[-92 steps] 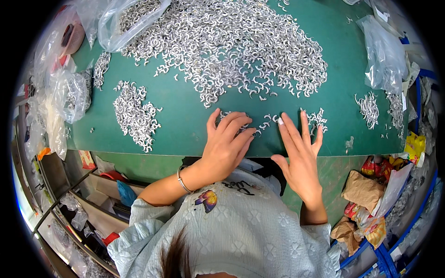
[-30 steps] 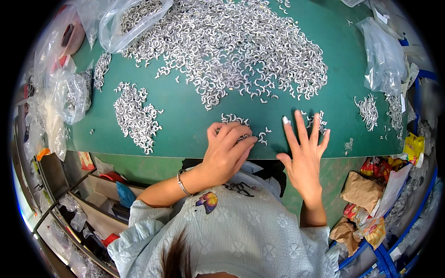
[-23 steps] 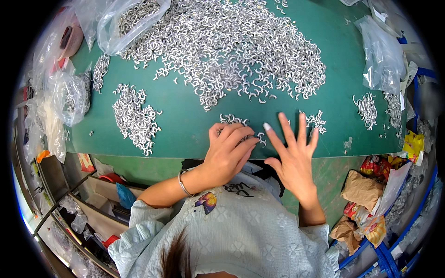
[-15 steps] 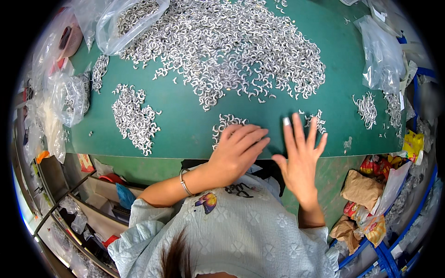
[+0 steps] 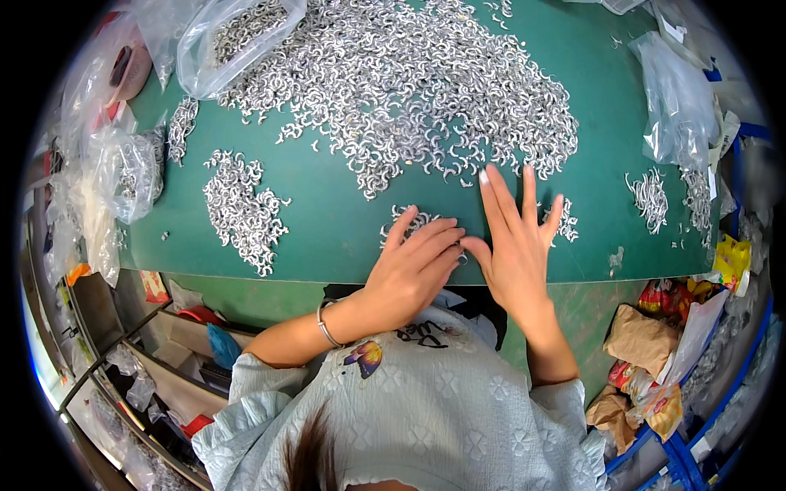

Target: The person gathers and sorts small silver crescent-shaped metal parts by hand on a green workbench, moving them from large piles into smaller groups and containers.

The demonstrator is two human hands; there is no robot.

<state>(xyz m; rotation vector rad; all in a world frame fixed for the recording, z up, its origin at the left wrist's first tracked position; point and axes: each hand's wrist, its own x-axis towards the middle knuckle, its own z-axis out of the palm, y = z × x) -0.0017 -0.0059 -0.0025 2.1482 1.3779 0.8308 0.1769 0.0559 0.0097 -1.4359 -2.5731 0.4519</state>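
Observation:
A large heap of small curved silver metal pieces [image 5: 442, 90] covers the far middle of the green table. My left hand [image 5: 416, 263] rests palm down over a small pile of the same pieces [image 5: 407, 219] near the front edge, fingers loosely bent, partly hiding it. To its right, my right hand [image 5: 517, 254] lies with fingers spread, its fingertips by the heap's near edge. The right thumb is close to the left fingertips. Another small pile [image 5: 565, 222] shows beside the right hand, partly covered. I see nothing held in either hand.
Separate piles lie at the left [image 5: 241, 209] and right [image 5: 648, 199] of the table. A clear plastic bag [image 5: 196, 61] sits on the heap's left side; more plastic bags [image 5: 675, 98] lie at the right. Brown paper bags [image 5: 643, 340] stand below the right edge, shelves [image 5: 176, 352] below the left.
My right hand has moved away from me and slightly left, reaching the large heap's near edge. The left hand has stayed over the small pile, its index finger a little more raised.

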